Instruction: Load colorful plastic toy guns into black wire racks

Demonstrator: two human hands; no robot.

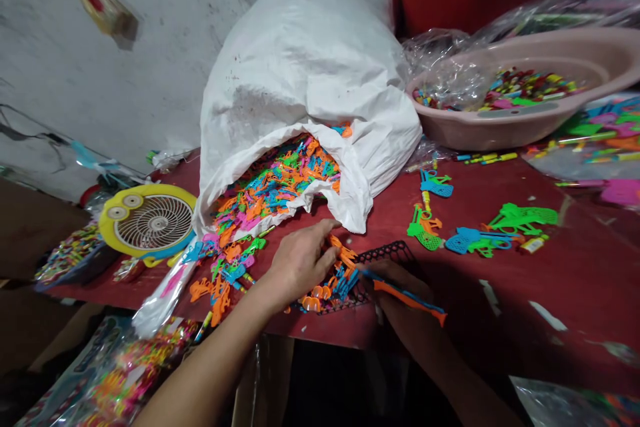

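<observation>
My left hand (303, 259) reaches over a black lattice basket (387, 252), with thumb and fingers curled around small orange plastic pieces (343, 250). My right hand (400, 280), partly in shadow at the basket's right side, grips long blue and orange plastic pieces (413, 297) that stick out to the right. In the basket lie blue plastic pieces (344, 281) and orange spoon-shaped pieces (313, 302). Behind my hands, a big white sack (310, 60) lies with its mouth toward me. Many small coloured plastic pieces (285, 177) fill that mouth.
A yellow and blue fan (157, 221) stands left of the sack. Loose toy pieces (223, 280) lie before it. Green and blue toys (520, 219) are on the red tabletop (500, 333) at right. A pink basin (500, 127) with small parts stands behind, near a red tub (460, 3).
</observation>
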